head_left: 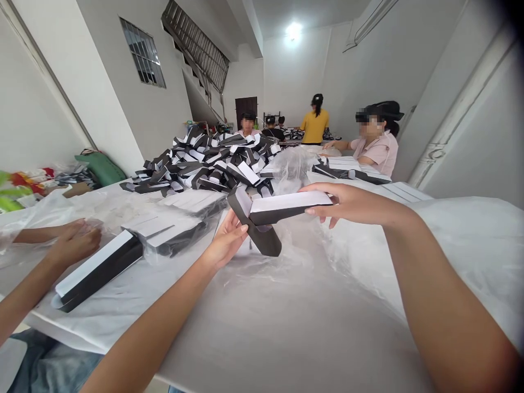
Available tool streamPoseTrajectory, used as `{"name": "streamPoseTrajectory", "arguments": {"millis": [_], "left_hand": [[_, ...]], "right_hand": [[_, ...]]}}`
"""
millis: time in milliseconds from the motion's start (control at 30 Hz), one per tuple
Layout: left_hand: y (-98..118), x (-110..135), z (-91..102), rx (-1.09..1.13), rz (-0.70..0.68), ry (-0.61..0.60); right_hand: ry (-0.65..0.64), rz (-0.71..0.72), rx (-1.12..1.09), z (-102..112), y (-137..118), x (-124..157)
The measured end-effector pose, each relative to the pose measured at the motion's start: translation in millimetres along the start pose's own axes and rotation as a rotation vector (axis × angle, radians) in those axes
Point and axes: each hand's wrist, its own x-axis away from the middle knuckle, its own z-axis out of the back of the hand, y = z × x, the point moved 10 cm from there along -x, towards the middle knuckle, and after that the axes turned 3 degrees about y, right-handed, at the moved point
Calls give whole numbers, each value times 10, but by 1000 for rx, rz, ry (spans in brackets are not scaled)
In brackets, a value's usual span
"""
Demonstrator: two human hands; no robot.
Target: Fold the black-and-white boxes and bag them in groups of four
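Observation:
In front of me, my left hand [230, 238] is closed around a long narrow black-and-white cardboard box [264, 238] that slants down to the right. My right hand [341, 203] pinches the right end of a second such box [290, 203], its white face turned up and its black side toward me. The left end of this second box meets or overlaps the first one; whether they touch cannot be made out. Beneath both hands lies crumpled clear plastic [303, 248] on the white table [286, 327].
A large heap of similar boxes [213, 158] rises at the back. At left, a co-worker's hands [77, 240] are near plastic-wrapped boxes [167, 229] and a long box [100, 270]. Across the table at right sits another person [379, 142] beside stacked boxes [352, 168]. Bulky plastic [462, 240] lies right.

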Motion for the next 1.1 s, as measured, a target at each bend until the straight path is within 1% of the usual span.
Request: {"name": "streamPoseTrajectory", "arguments": {"millis": [67,200,333,467,567,700,833,900,1000,1100], "left_hand": [[-3,-4,25,1,-12,21],[26,-16,105,13,-59,89],[41,-30,167,12,-65,130],[58,-31,193,23,-54,141],[49,-28,183,42,-46,129],[17,-27,205,57,-43,146],[21,-40,254,58,-59,166],[6,-45,272,54,-59,165],[-67,-38,281,36,-35,160],[-170,-16,259,19,11,153]], "right_hand": [[19,-6,-29,-34,7,-34],[70,-48,-13,-112,59,-91],[115,-37,30,-159,31,-119],[91,-135,124,-171,95,-108],[74,-168,126,-176,102,-86],[7,-99,67,-324,-1,-83],[-12,-45,60,-484,-69,-109],[-46,-27,52,-581,-88,-123],[-112,-6,72,-709,-113,-124],[-109,13,129,-750,-142,-122]]}}
